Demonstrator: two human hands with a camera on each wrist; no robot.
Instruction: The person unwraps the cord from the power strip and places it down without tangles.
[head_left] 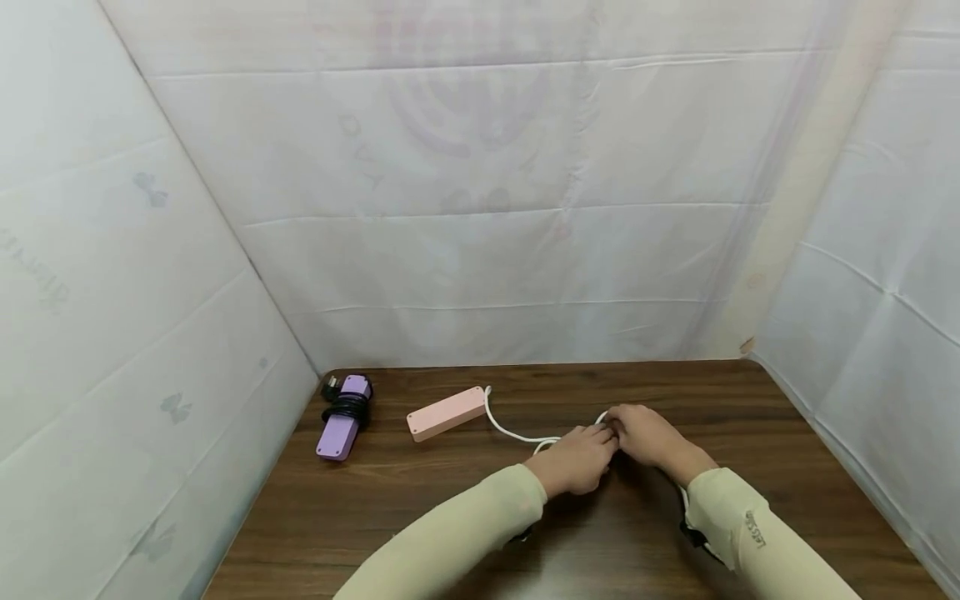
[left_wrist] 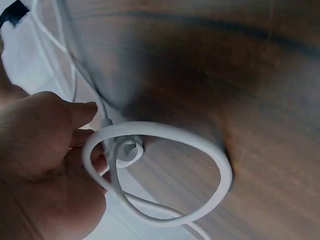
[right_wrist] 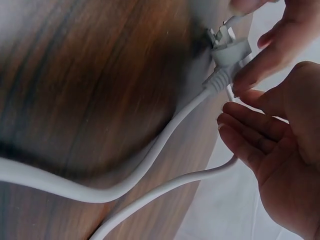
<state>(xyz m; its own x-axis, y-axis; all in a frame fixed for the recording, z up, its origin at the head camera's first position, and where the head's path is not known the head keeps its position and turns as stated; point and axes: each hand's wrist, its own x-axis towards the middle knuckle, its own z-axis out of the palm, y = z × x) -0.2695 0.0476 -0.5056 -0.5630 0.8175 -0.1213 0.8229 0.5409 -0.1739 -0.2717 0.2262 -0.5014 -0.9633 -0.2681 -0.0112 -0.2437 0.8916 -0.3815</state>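
A pink power strip (head_left: 447, 414) lies left of the hands in the head view, its white cord (head_left: 517, 435) running right to them. My left hand (head_left: 579, 460) grips the white plug (right_wrist: 231, 52) at its ribbed neck, prongs exposed in the right wrist view. Close beside it, my right hand (head_left: 651, 435) pinches the cord, which passes behind its curled fingertips (right_wrist: 235, 142). In the left wrist view, a loop of cord (left_wrist: 225, 170) hangs in front of the left hand's fingers and partly hides the plug.
On the wooden table (head_left: 420, 517), a purple power strip (head_left: 337, 435) lies at the back left, wrapped with its black cord (head_left: 348, 407). White sheeting (head_left: 480, 275) rises behind the table and along both sides.
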